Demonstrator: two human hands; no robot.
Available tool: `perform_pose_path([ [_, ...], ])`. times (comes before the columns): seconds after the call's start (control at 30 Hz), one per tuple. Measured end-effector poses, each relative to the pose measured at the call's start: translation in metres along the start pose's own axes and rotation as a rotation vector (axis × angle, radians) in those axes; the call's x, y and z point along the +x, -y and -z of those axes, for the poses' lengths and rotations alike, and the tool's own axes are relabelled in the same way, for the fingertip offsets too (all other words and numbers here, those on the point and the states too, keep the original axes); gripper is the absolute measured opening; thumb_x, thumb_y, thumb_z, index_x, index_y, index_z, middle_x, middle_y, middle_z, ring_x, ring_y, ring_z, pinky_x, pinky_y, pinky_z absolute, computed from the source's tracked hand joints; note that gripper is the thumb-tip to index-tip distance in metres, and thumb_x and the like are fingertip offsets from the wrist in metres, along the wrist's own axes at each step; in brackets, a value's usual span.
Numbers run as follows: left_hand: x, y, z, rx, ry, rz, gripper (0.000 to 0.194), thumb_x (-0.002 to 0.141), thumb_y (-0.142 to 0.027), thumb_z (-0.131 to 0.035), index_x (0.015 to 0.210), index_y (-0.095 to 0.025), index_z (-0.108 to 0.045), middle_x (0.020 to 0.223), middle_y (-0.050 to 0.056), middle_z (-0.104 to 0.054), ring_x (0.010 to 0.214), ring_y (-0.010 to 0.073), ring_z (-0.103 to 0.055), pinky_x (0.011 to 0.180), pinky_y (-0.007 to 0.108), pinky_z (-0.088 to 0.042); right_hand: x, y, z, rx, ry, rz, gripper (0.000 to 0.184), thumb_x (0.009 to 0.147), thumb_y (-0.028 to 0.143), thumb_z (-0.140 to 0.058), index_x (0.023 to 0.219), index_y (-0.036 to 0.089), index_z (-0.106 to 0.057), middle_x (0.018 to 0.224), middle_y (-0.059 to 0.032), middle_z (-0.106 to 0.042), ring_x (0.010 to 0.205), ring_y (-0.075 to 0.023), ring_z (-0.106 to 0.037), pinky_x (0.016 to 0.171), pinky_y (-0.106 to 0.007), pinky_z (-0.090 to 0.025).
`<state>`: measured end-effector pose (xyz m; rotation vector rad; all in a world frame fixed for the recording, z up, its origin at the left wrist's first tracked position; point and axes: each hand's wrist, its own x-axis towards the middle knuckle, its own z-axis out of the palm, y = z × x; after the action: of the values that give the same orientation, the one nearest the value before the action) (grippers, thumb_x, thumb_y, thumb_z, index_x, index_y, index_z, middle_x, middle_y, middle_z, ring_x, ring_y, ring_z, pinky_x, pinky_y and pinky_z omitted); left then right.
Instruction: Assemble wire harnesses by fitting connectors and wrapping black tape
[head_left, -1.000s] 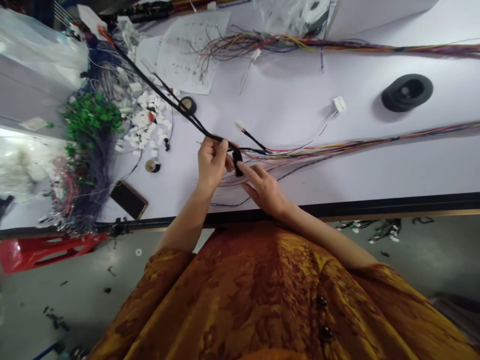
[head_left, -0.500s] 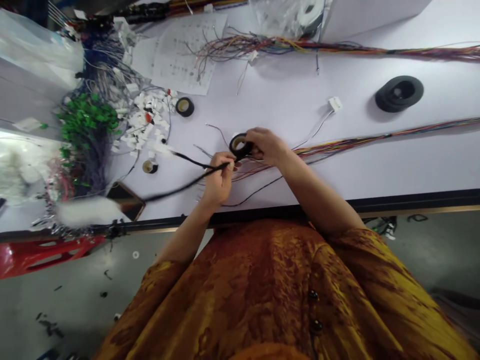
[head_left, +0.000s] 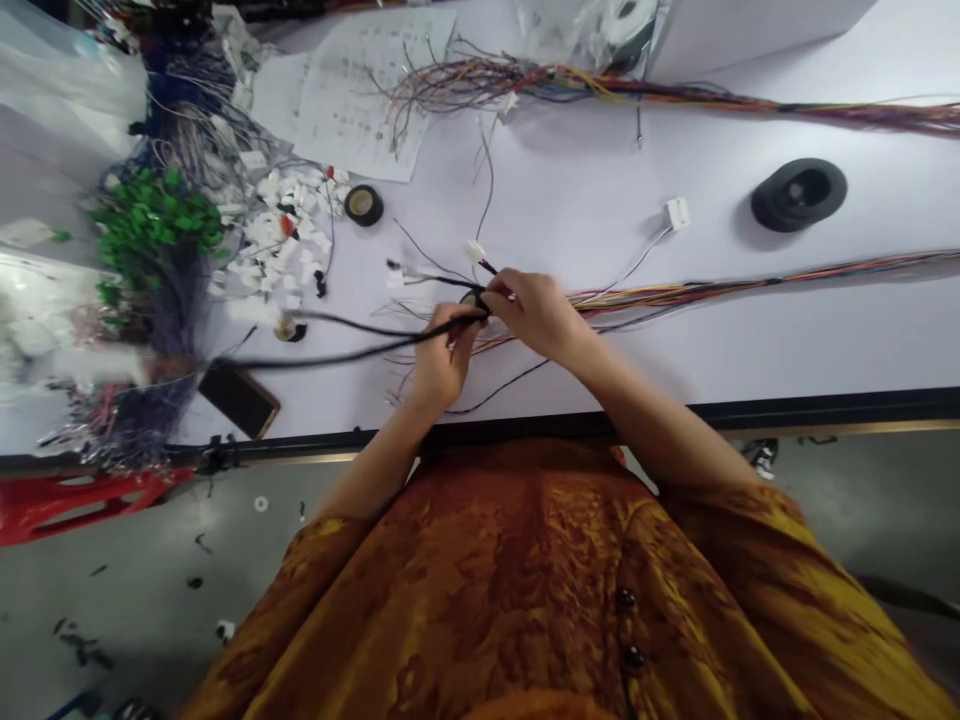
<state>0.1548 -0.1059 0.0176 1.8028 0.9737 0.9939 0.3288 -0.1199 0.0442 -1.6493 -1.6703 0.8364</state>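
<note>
My left hand is closed in a pinch on a black taped wire bundle that runs off to the left over the white table. My right hand is closed around a small roll of black tape, which shows only partly between the fingers, right at the bundle's taped end. From under my right hand a harness of coloured wires stretches to the right. A white connector lies just beyond my hands.
A second small tape roll and a pile of white connectors lie at the left, beside green parts. A large black roll sits at right. A phone lies near the table edge. Printed sheets lie at the back.
My right hand with the tape roll has come down and closer to my left hand. The black bundle's free end has swung lower and further left.
</note>
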Motion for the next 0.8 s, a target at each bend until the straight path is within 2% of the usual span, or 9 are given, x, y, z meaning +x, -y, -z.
perform_pose_path([
  [0.1,-0.01,0.013,-0.002,0.262,0.055,-0.163,0.017,0.098,-0.035,-0.055,0.096,-0.021,-0.065,0.1,0.009,-0.071,0.099,0.0206,-0.069,0.088,0.037,-0.057,0.038,0.015,0.001,-0.181,0.19,-0.081,0.025,0.09,0.027,-0.058,0.104,0.009,-0.066,0.094,-0.0161,-0.07,0.09,-0.0263,-0.064,0.081,-0.037,-0.048],
  [0.2,-0.014,0.024,-0.004,0.396,0.034,-0.268,0.014,0.098,-0.032,-0.053,0.095,-0.021,-0.061,0.1,0.009,-0.07,0.097,0.0196,-0.068,0.083,0.035,-0.056,0.06,0.02,-0.009,-0.298,0.315,-0.106,0.024,0.08,0.014,-0.063,0.104,0.007,-0.065,0.101,-0.0193,-0.069,0.098,-0.0311,-0.064,0.082,-0.039,-0.048],
  [0.23,-0.014,0.026,-0.004,0.413,0.008,-0.285,0.013,0.098,-0.032,-0.053,0.095,-0.021,-0.06,0.1,0.008,-0.069,0.098,0.0194,-0.068,0.083,0.035,-0.056,0.065,0.017,-0.011,-0.288,0.315,-0.104,0.026,0.078,0.011,-0.063,0.104,0.008,-0.064,0.101,-0.0184,-0.068,0.098,-0.031,-0.064,0.082,-0.039,-0.049],
  [0.3,-0.012,0.027,-0.003,0.402,-0.059,-0.271,0.016,0.098,-0.034,-0.053,0.092,-0.02,-0.058,0.102,0.008,-0.068,0.1,0.0194,-0.067,0.087,0.035,-0.055,0.067,0.004,-0.011,-0.183,0.232,-0.121,0.029,0.078,0.01,-0.062,0.107,0.011,-0.061,0.099,-0.0148,-0.067,0.093,-0.028,-0.064,0.08,-0.038,-0.05],
  [0.43,-0.002,0.022,-0.003,0.183,-0.144,-0.078,0.024,0.1,-0.041,-0.049,0.092,-0.019,-0.054,0.104,0.008,-0.068,0.087,0.0158,-0.07,0.075,0.03,-0.058,0.041,-0.029,0.006,0.158,0.01,-0.265,0.036,0.082,0.016,-0.058,0.117,0.016,-0.053,0.087,-0.0057,-0.062,0.073,-0.0189,-0.06,0.067,-0.035,-0.052],
  [0.53,0.009,0.019,-0.007,-0.054,-0.177,0.078,0.027,0.099,-0.046,-0.051,0.096,-0.02,-0.049,0.099,0.007,-0.071,0.069,0.0117,-0.071,0.059,0.023,-0.056,0.002,-0.039,0.014,0.268,-0.136,-0.18,0.043,0.083,0.018,-0.056,0.125,0.021,-0.051,0.086,-0.0024,-0.059,0.073,-0.0169,-0.058,0.068,-0.034,-0.053],
  [0.6,0.016,0.018,-0.01,-0.175,-0.136,0.162,0.029,0.097,-0.049,-0.055,0.097,-0.021,-0.048,0.089,0.004,-0.071,0.063,0.0113,-0.07,0.056,0.022,-0.056,-0.021,-0.04,0.014,0.304,-0.199,-0.092,0.048,0.085,0.021,-0.055,0.133,0.023,-0.05,0.09,-0.0031,-0.06,0.076,-0.0171,-0.058,0.071,-0.034,-0.054],
  [0.7,0.025,0.018,-0.012,-0.279,0.026,0.216,0.033,0.088,-0.05,-0.067,0.097,-0.021,-0.054,0.083,0.002,-0.071,0.066,0.0121,-0.071,0.061,0.024,-0.06,-0.034,-0.045,0.009,0.44,-0.157,-0.097,0.049,0.091,0.029,-0.05,0.14,0.024,-0.048,0.09,-0.0034,-0.061,0.07,-0.0159,-0.059,0.063,-0.032,-0.053],
  [0.8,0.03,0.018,-0.013,-0.261,0.131,0.21,0.035,0.082,-0.05,-0.074,0.092,-0.019,-0.061,0.078,0.001,-0.07,0.068,0.0118,-0.071,0.064,0.023,-0.06,-0.03,-0.055,0.007,0.583,-0.085,-0.16,0.047,0.094,0.035,-0.049,0.14,0.026,-0.049,0.084,-0.0016,-0.062,0.059,-0.0131,-0.056,0.054,-0.029,-0.051],
])
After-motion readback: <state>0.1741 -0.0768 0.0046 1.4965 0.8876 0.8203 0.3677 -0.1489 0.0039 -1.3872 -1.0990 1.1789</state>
